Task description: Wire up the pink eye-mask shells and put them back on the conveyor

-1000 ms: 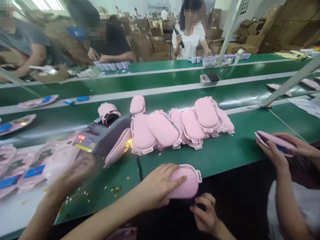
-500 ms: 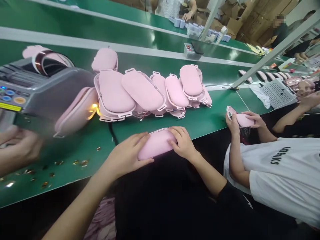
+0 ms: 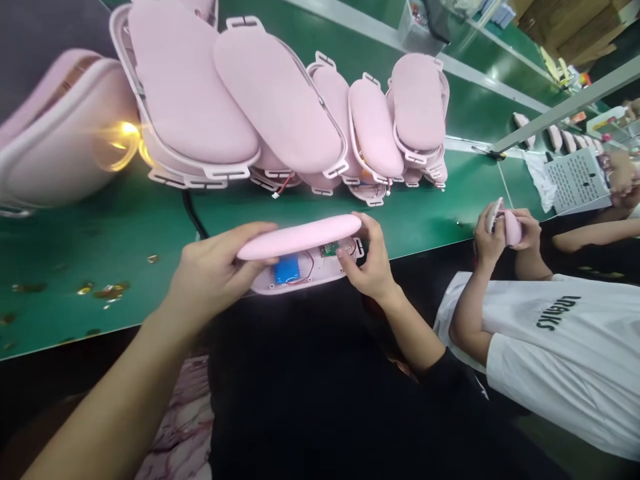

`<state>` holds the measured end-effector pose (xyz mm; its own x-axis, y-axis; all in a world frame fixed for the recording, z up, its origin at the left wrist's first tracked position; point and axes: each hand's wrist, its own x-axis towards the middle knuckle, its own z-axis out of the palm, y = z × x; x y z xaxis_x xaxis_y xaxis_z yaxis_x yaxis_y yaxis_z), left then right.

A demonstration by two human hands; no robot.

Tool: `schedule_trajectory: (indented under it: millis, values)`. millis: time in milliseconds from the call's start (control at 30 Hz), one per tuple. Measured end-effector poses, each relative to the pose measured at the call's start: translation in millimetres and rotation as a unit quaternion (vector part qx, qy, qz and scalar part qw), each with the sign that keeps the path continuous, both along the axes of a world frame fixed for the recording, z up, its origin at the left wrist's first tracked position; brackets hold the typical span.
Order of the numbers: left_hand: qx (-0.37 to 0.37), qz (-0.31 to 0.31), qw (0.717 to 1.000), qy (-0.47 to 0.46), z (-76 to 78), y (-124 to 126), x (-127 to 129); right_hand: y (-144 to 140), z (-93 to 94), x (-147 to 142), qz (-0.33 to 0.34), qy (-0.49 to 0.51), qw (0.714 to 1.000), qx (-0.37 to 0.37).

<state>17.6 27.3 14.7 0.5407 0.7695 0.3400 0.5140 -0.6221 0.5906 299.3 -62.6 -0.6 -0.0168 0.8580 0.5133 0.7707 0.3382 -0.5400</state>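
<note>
Both my hands hold one pink oval device (image 3: 300, 238) at the near edge of the green bench (image 3: 100, 240). My left hand (image 3: 213, 273) grips its left end, my right hand (image 3: 367, 260) its right end. The pink top shell is lifted away from the paler lower half. A blue battery (image 3: 287, 269), red wires and a small circuit board (image 3: 330, 249) show in the gap. Behind it, several identical pink devices (image 3: 280, 100) lie overlapping in a row on the bench.
A person in a white T-shirt (image 3: 560, 360) at my right holds a similar pink device (image 3: 510, 223) in both hands. A larger pink case with a glowing light (image 3: 65, 140) lies far left. Small gold scraps (image 3: 105, 291) dot the bench; a metal post (image 3: 565, 107) slants at right.
My view has dropped closer to the bench. The pink device, closed and flat half a second ago, is now raised off the edge with its shell parted and the battery showing.
</note>
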Motion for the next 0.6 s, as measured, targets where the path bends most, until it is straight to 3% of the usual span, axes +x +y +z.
schedule_trajectory:
  millis: [133, 233, 300, 500, 600]
  values:
    - [-0.021, 0.024, 0.999, -0.006, 2.2, -2, 2, 0, 15.3, -10, -0.063, -0.037, 0.994, 0.076]
    - [-0.034, 0.033, 0.999, -0.006, 1.6, -2, 2, 1, 34.2, -11, -0.055, -0.084, 0.995, 0.009]
    - [-0.042, 0.038, 0.998, -0.005, 2.1, -2, 3, 2, 46.0, -6, -0.02, -0.064, 0.997, -0.044]
    - [-0.06, 0.04, 0.997, 0.006, 3.6, -2, 3, 6, 65.1, 20, 0.184, -0.002, 0.977, -0.106]
    - [-0.051, 0.039, 0.998, 0.007, 2.9, -3, 2, 8, 66.6, 24, 0.218, -0.028, 0.963, -0.154]
